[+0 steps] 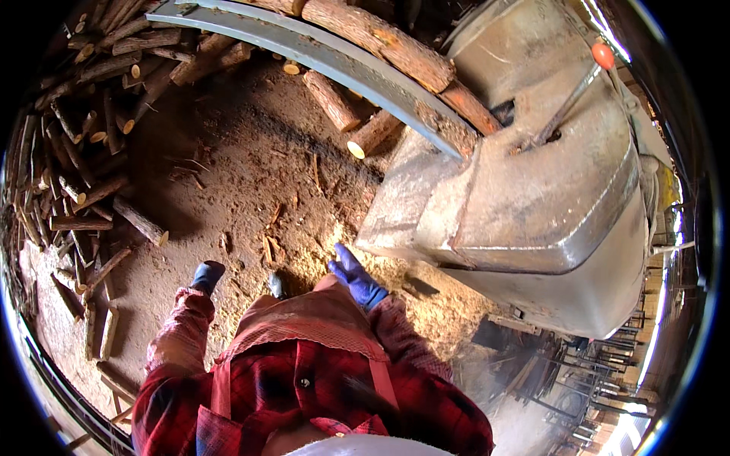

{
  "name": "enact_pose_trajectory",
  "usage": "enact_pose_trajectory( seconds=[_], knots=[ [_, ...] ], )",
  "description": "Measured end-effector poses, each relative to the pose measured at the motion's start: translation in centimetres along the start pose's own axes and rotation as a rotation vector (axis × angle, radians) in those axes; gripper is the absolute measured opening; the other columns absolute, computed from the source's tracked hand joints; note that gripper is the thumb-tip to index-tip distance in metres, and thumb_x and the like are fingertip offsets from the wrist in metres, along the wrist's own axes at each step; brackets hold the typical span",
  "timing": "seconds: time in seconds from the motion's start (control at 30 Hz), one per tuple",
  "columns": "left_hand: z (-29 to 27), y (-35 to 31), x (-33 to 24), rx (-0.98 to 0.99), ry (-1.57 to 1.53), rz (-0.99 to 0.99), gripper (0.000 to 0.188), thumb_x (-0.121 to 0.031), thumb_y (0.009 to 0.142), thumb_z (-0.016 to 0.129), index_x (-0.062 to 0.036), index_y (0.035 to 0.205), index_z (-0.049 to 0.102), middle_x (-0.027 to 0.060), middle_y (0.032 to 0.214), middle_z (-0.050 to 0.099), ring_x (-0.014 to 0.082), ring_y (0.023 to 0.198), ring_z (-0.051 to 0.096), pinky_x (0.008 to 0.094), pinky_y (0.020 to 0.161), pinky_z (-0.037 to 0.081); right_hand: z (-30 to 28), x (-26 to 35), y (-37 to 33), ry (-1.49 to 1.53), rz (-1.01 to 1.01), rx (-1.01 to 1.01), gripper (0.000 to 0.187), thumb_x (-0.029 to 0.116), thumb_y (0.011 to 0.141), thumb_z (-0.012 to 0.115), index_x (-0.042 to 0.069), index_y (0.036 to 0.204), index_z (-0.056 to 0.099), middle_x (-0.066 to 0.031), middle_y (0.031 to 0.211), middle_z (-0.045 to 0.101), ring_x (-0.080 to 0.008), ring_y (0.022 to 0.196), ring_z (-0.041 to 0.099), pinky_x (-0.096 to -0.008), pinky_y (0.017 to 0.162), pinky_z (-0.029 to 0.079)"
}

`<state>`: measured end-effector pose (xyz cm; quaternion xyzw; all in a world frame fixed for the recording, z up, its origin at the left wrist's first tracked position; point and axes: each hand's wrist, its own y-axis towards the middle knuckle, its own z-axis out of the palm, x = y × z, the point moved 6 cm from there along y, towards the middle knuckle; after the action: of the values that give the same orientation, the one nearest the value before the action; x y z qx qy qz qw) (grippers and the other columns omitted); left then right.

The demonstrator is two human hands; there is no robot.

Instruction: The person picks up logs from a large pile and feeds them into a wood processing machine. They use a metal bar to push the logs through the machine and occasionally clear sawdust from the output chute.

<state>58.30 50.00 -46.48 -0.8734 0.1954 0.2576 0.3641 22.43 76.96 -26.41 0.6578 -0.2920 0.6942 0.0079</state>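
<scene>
At far left, a heap of cut logs (pixel 99 137) covers the floor, and a single dark-barked log (pixel 141 221) lies at its inner edge, nearest the left hand. The left hand (pixel 207 277), in a dark blue glove, hangs over the dirt floor (pixel 228 171); its fingers are too foreshortened to tell the grip. A reddish apron (pixel 300 319) covers the person's front. The right hand (pixel 356 280), in a violet-blue glove, is beside the apron, fingers extended and parted, nothing visible in its grasp. Beyond it, two short logs lie on the floor below a grey metal trough (pixel 319 64). A bark-covered log (pixel 380 42) lies along the trough, which meets a worn metal machine housing (pixel 532 197). At right, a lever with an orange-red knob (pixel 603 55) rises from the housing.
</scene>
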Motion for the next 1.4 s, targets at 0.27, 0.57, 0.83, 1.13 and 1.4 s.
enact_pose_trajectory(
  seconds=[0.27, 0.57, 0.83, 1.13, 1.4],
  knots=[
    [3.0, -1.8, -3.6, 0.212, -0.035, -0.352, 0.033, -0.040, 0.083, 0.063, -0.0081, 0.080, 0.072, 0.0131, 0.073, 0.069, 0.0234, 0.065, 0.066, 0.0396, 0.058, 0.050, -8.7, 19.3, 19.3, -0.188, -0.421, 0.005, 0.033, 0.034, 0.090, 0.060, 0.004, 0.102, 0.063, -0.0105, 0.097, 0.065, -0.0216, 0.093, 0.061, -0.0342, 0.087, 0.046],
    [1.1, 14.3, -0.7, -0.072, -0.508, -0.768, 0.036, -0.042, 0.087, 0.060, -0.0117, 0.068, 0.066, 0.0018, 0.058, 0.060, 0.0158, 0.045, 0.055, 0.0369, 0.042, 0.042, -38.4, 56.3, 42.6, -1.568, -0.558, -1.150, 0.039, 0.033, 0.088, 0.048, 0.011, 0.120, 0.051, -0.0182, 0.107, 0.064, -0.0369, 0.082, 0.068, -0.0534, 0.066, 0.052],
    [-6.5, 27.2, -24.1, -0.084, -0.677, -0.503, 0.020, -0.029, 0.086, 0.061, -0.0102, 0.088, 0.067, 0.0030, 0.074, 0.065, 0.0162, 0.055, 0.054, 0.0325, 0.049, 0.042, -58.5, 67.7, 56.6, -1.795, 0.503, -1.045, 0.053, 0.025, 0.092, 0.046, 0.007, 0.141, 0.037, -0.0173, 0.153, 0.020, -0.0477, 0.129, 0.036, -0.0737, 0.081, 0.037],
    [-2.9, 35.0, -30.0, 0.243, -0.179, -0.187, 0.022, -0.028, 0.085, 0.052, -0.0130, 0.075, 0.066, 0.0015, 0.067, 0.062, 0.0167, 0.056, 0.057, 0.0353, 0.050, 0.046, -63.6, 71.4, 58.8, -1.745, 0.654, -1.089, 0.036, 0.026, 0.090, 0.055, 0.014, 0.124, 0.060, -0.0086, 0.132, 0.055, -0.0330, 0.119, 0.052, -0.0587, 0.081, 0.048],
    [-12.8, 30.4, -36.4, -0.185, -0.320, -0.263, 0.025, -0.028, 0.083, 0.056, -0.0075, 0.084, 0.070, 0.0132, 0.073, 0.065, 0.0248, 0.067, 0.062, 0.0422, 0.063, 0.048, -61.7, 69.1, 59.0, -2.024, 0.241, -1.117, 0.043, 0.033, 0.087, 0.060, 0.006, 0.120, 0.059, -0.0163, 0.124, 0.058, -0.0336, 0.114, 0.056, -0.0445, 0.089, 0.047]
  ],
)
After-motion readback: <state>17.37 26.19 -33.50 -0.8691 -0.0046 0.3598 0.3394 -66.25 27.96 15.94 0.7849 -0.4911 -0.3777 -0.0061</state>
